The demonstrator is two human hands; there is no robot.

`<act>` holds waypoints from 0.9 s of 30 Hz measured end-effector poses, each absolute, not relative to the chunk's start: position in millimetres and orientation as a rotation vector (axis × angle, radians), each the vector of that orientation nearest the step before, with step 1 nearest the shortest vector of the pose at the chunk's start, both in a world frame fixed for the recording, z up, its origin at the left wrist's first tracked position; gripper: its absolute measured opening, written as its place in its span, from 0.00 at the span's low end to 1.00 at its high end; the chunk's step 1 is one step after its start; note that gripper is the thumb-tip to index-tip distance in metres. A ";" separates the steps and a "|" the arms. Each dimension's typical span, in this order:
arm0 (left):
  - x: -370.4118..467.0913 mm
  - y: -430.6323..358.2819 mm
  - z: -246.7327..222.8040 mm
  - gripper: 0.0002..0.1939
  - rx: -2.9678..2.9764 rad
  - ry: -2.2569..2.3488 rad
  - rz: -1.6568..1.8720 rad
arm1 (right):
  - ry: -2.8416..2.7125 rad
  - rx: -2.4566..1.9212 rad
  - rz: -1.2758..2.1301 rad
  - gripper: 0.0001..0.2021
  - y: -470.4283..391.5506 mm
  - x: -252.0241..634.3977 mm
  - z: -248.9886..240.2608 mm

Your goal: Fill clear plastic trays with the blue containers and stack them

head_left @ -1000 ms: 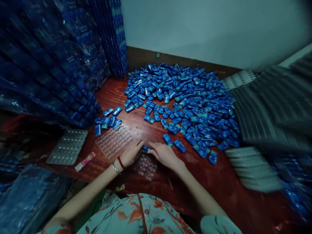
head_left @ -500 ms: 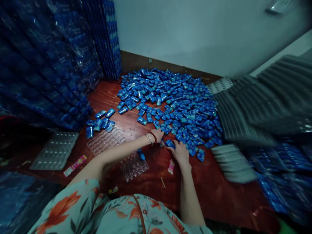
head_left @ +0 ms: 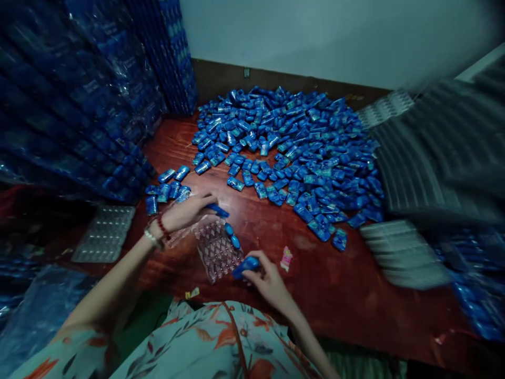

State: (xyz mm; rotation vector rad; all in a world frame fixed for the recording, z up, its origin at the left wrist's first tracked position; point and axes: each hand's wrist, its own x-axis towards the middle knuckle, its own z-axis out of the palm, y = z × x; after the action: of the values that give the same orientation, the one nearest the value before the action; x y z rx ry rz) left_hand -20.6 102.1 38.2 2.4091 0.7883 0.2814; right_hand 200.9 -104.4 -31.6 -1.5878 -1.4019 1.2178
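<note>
My left hand (head_left: 189,212) grips a small blue wrapped packet (head_left: 218,210) above the far edge of a clear plastic blister tray (head_left: 215,247). Between thumb and fingers of my right hand (head_left: 270,276) is another blue packet (head_left: 245,267), held at the tray's right edge. Two blue pieces (head_left: 232,235) sit in cavities along the tray's right side; its other visible cavities look see-through. A second clear tray is partly covered by my left hand and wrist. Beyond both hands spreads a large heap of blue packets (head_left: 284,137).
Several loose packets (head_left: 163,190) lie at left, near a clear tray (head_left: 104,234). Tall stacks of blue filled packs (head_left: 79,105) rise on the left. Stacked clear trays (head_left: 418,158) stand at right, blurred. A pink wrapper (head_left: 286,258) lies on the red-brown table (head_left: 327,284).
Both hands have drawn back from the heap's near edge to the tray, each now holding a blue packet. A second blue piece shows in the tray. The view has shifted slightly.
</note>
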 end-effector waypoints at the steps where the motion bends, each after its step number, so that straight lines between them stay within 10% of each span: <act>1: -37.0 96.3 39.9 0.08 2.420 0.827 0.254 | -1.440 -1.558 1.205 0.12 -107.0 188.0 -34.3; 27: -27.7 18.8 -21.8 0.13 2.519 0.970 0.387 | -1.599 -1.536 0.755 0.10 -71.6 186.4 -62.1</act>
State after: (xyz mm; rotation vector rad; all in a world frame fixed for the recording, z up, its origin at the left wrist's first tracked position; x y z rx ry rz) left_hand -27.7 18.8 -21.8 2.5189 0.9698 0.3874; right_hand 186.4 -71.6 -62.1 -1.5365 -1.5991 0.7547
